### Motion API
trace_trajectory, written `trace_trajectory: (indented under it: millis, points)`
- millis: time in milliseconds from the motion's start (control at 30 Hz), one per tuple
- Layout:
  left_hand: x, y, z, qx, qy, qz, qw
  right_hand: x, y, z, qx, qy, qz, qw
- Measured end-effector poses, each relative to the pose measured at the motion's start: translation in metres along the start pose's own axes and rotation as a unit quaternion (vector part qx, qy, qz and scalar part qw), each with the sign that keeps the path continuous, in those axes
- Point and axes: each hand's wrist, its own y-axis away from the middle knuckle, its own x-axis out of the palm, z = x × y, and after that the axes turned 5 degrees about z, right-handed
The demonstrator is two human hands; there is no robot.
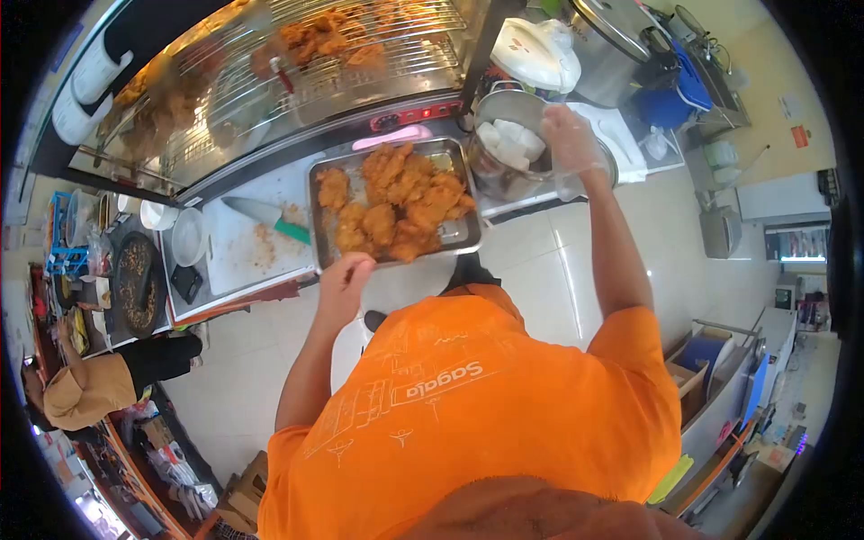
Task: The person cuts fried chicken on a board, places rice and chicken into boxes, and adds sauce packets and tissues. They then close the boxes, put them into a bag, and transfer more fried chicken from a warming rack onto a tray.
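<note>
A metal tray (317, 209) full of fried chicken pieces (396, 198) lies on the counter in front of me. My left hand (344, 281) is at the tray's near left corner, its fingers bent together at the rim; what they grip is too small to make out. In a clear plastic glove, my right hand (572, 146) hangs over the right side of a steel pot (513, 180) holding white packets (509, 144). The gloved fingers are blurred. To the tray's left, a knife with a green handle (292, 231) rests on a white cutting board (256, 256) with crumbs.
A lit display cabinet (387, 120) with chicken on wire racks stands behind the tray. At the back right are a white appliance (536, 56) and a large steel pot (612, 54). A person (90, 387) stands at the far left beside a dark pan (139, 283).
</note>
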Motion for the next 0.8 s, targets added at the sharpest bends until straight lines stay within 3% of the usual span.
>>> trace_trajectory:
  millis: [100,133,200,233,367,400,433,467,533,700,767,800]
  points:
    - [0.014,-0.027,-0.017,-0.051,-0.008,-0.073,0.996,0.040,-0.062,-0.067,-0.153,0.071,0.158,0.973]
    - [0.022,-0.033,-0.008,-0.082,-0.002,-0.102,0.991,0.047,-0.079,-0.067,-0.153,0.098,0.240,0.954]
    - [0.040,-0.049,-0.004,-0.107,-0.012,-0.167,0.980,0.057,-0.110,-0.057,-0.229,0.247,0.409,0.848]
    - [0.054,-0.048,-0.010,-0.111,-0.030,-0.196,0.974,0.061,-0.104,-0.052,-0.261,0.311,0.493,0.770]
    - [0.105,-0.030,-0.034,-0.230,-0.015,-0.224,0.947,0.062,-0.079,-0.056,-0.221,0.109,0.557,0.793]
    - [0.123,-0.015,-0.018,-0.203,-0.053,-0.243,0.947,0.041,-0.076,-0.026,-0.199,0.192,0.633,0.723]
    - [0.135,-0.001,-0.005,-0.176,-0.102,-0.272,0.940,0.050,-0.074,-0.015,-0.221,0.190,0.708,0.644]
    - [0.133,0.013,-0.019,-0.214,-0.089,-0.333,0.914,0.073,-0.080,-0.016,-0.255,0.211,0.670,0.664]
    - [0.151,0.025,-0.041,-0.251,-0.031,-0.342,0.905,0.077,-0.075,-0.041,-0.251,0.231,0.632,0.696]
    - [0.159,0.065,-0.040,-0.265,0.029,-0.421,0.867,0.058,-0.061,-0.037,-0.253,0.252,0.590,0.724]
    - [0.161,0.081,-0.035,-0.270,0.026,-0.432,0.860,0.152,-0.080,-0.191,-0.380,0.281,0.447,0.760]
    - [0.159,0.091,-0.032,-0.268,0.022,-0.433,0.860,0.156,-0.087,-0.198,-0.365,0.332,0.481,0.725]
